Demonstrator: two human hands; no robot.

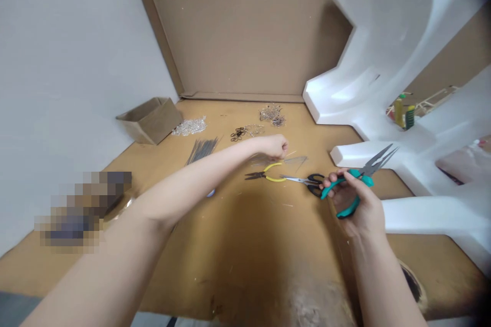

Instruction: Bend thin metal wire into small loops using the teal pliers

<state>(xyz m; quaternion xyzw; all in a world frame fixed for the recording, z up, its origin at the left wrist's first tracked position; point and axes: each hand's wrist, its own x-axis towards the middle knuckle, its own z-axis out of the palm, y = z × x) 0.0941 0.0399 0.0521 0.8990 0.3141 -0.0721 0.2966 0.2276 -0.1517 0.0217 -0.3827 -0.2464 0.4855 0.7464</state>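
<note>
My left hand (276, 146) reaches across the table with its fingers curled closed, beside some thin wires (297, 160); what it holds, if anything, is hidden. In my right hand (360, 207) are teal-handled long-nose pliers (347, 204), their jaws parted and pointing up to the right. Yellow-handled pliers (264, 174) lie just below my left hand. Scissors with black handles (307, 180) rest between them and my right hand. A bundle of grey wires or strips (201, 150) lies left of my left forearm.
An open cardboard box (149, 120) stands at the left by clear beads (191, 126). Black rings (238, 134) and small metal pieces (272, 114) lie farther back. A white moulded structure (422, 214) borders the right side; a brown panel (245, 30) closes the back.
</note>
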